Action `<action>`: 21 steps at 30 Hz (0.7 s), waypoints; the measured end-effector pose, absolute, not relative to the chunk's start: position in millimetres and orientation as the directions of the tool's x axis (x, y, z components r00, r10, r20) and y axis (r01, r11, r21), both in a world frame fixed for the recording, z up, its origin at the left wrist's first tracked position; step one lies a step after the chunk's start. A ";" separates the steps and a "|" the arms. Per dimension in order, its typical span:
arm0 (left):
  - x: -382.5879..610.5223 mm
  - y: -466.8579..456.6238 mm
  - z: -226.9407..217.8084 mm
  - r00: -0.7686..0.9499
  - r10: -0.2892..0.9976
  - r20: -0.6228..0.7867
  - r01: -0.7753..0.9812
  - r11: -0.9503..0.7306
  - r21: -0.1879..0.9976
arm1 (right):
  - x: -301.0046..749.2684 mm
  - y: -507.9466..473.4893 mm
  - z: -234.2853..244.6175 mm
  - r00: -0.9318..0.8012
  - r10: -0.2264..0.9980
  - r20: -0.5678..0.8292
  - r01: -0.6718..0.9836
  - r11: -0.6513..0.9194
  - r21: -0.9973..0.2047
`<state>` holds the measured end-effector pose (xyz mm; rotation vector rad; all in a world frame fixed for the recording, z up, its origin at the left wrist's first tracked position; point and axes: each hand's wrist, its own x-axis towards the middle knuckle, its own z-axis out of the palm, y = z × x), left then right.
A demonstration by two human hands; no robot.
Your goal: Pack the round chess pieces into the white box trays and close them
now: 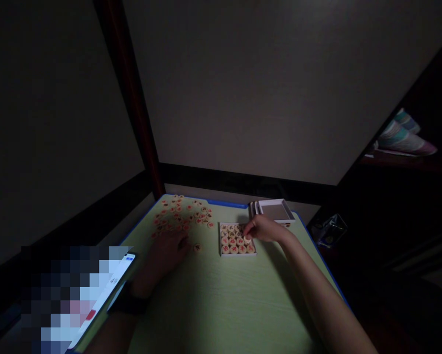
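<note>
My right hand [260,229] reaches over a shallow white box [221,246], fingertips pinched at a round Chinese chess piece [247,240] near its right side. Rows of pieces lie inside, red-marked ones [233,242] in front and dark-marked ones [225,228] behind; my fingers cover part of the back right corner. My left hand [167,250], a dark band [128,301] on its wrist, rests at the near edge of a loose scatter of pieces [178,216]. Its fingers are in shadow and mostly hidden. A single piece [197,248] lies just right of it.
Stacked white box parts [276,211] sit at the far right corner of the pale green table [213,305], which has a blue edge. A lit phone [106,295] is at the left, partly behind pixelation. Walls [236,88] stand close behind the table.
</note>
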<state>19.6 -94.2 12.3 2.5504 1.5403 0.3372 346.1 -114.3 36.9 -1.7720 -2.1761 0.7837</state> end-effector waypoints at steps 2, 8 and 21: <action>19.4 -92.8 13.2 0.441 0.890 0.114 0.856 -0.455 0.245 | 346.3 -115.3 38.0 -0.237 0.959 -0.157 0.833 0.117 -0.541; 17.8 -91.1 11.2 0.384 0.908 0.167 0.864 -0.417 0.281 | 344.7 -118.1 42.3 -0.247 0.949 -0.195 0.840 0.110 -0.532; 22.3 -88.8 -10.5 0.402 0.796 0.453 0.752 -0.569 0.332 | 344.8 -119.6 51.5 -0.223 0.975 -0.007 0.833 0.187 -0.520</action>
